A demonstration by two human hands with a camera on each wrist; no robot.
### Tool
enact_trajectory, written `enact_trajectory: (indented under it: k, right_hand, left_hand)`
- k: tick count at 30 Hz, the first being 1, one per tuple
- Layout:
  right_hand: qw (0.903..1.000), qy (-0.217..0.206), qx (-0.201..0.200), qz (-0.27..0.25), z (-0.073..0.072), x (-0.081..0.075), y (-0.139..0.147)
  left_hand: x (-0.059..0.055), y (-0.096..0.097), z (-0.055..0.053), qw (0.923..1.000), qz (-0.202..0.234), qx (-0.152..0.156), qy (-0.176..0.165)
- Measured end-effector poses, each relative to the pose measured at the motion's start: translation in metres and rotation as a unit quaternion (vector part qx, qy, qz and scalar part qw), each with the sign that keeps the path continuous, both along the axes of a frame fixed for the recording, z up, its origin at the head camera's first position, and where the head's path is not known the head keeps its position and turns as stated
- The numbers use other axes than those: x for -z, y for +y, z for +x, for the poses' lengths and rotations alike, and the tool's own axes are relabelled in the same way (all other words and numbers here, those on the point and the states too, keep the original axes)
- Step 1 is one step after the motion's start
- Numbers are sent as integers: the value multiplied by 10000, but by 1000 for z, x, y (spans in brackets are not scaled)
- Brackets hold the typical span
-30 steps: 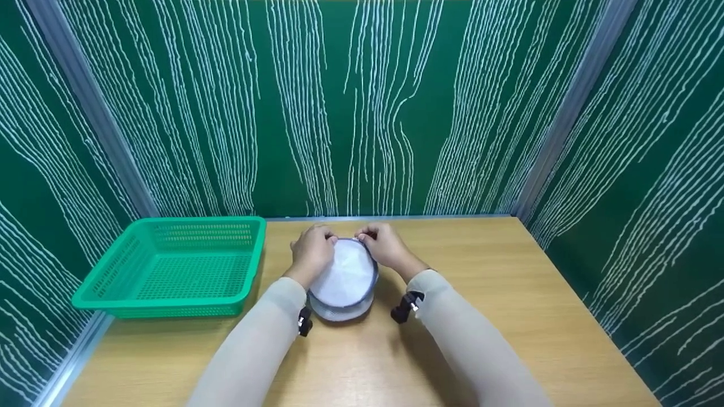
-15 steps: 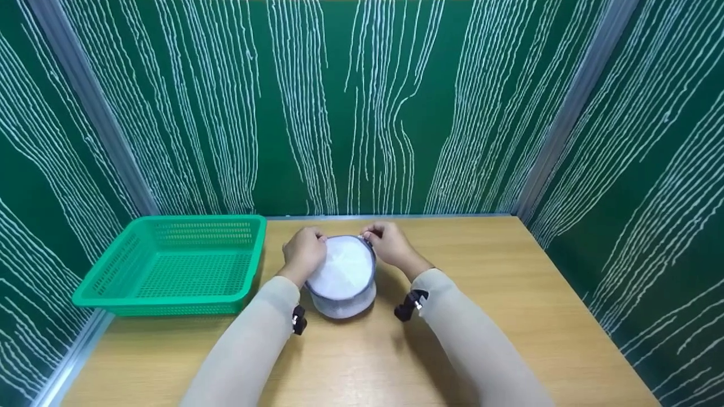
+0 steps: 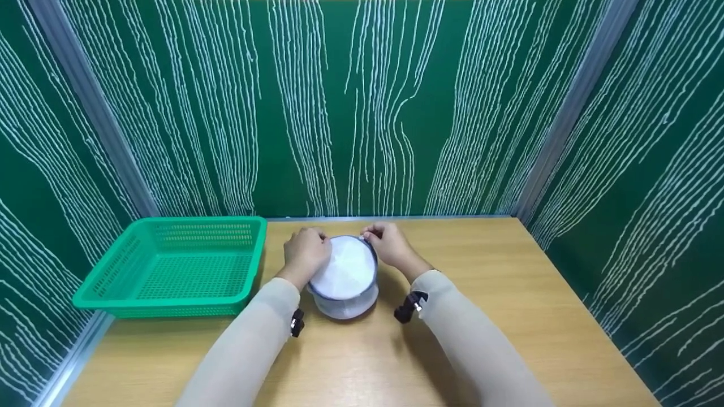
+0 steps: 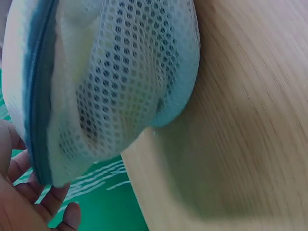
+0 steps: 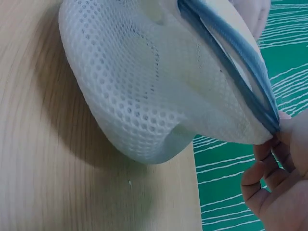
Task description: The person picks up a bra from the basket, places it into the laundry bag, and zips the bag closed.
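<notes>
A round white mesh laundry bag [image 3: 345, 268] with a blue-grey zipper round its top edge stands on the table, between my hands. My left hand [image 3: 306, 254] grips the bag's rim at the far left. In the left wrist view its fingers [image 4: 48, 199] lie against the zipper edge. With thumb and fingers, my right hand [image 3: 389, 244] pinches the rim at the far right. The right wrist view shows a narrow gap between the two zipper bands [image 5: 231, 62] running toward that pinch. Whether a zipper pull lies under the right fingertips is hidden.
A green perforated plastic basket [image 3: 186, 277] stands to the left on the wooden table [image 3: 481, 316]. Green panels with white wavy lines [image 3: 362, 113] close off the back and both sides.
My left hand has shifted left and my right hand slightly right along the rim, so they stand farther apart. The bag has moved only slightly. The basket has stayed put.
</notes>
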State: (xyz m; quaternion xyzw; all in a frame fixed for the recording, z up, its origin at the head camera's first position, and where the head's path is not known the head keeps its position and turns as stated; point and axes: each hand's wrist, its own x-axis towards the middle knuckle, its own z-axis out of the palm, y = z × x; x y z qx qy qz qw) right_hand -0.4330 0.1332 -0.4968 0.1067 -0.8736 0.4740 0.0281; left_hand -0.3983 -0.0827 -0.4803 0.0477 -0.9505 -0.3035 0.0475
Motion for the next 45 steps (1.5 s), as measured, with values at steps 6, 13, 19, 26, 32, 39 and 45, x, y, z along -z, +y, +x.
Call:
enact_trajectory:
  k: [6, 13, 19, 26, 32, 39, 45]
  right_hand:
    - [9994, 304, -140, 35, 2, -1, -4]
    - [9988, 419, -268, 6, 4, 0, -8]
    - [9978, 505, -425, 93, 6, 1, -12]
    - [9974, 540, -448, 153, 8, 0, -13]
    - [9976, 522, -421, 176, 9, 0, -12]
    - [9967, 661, -361, 299, 10, 0, -12]
    - [9977, 575, -276, 211, 10, 0, -9]
  left_hand:
    - [0, 11, 3, 9980, 49, 453, 446]
    - [1, 20, 5, 9920, 49, 869, 909]
    - [1, 27, 6, 9901, -23, 1027, 955]
    - [4, 26, 5, 9917, -29, 951, 865]
    - [5, 22, 3, 9942, 236, 790, 686]
    - [11, 16, 0, 9971, 275, 382, 592]
    - [11, 11, -1, 9976, 403, 178, 529]
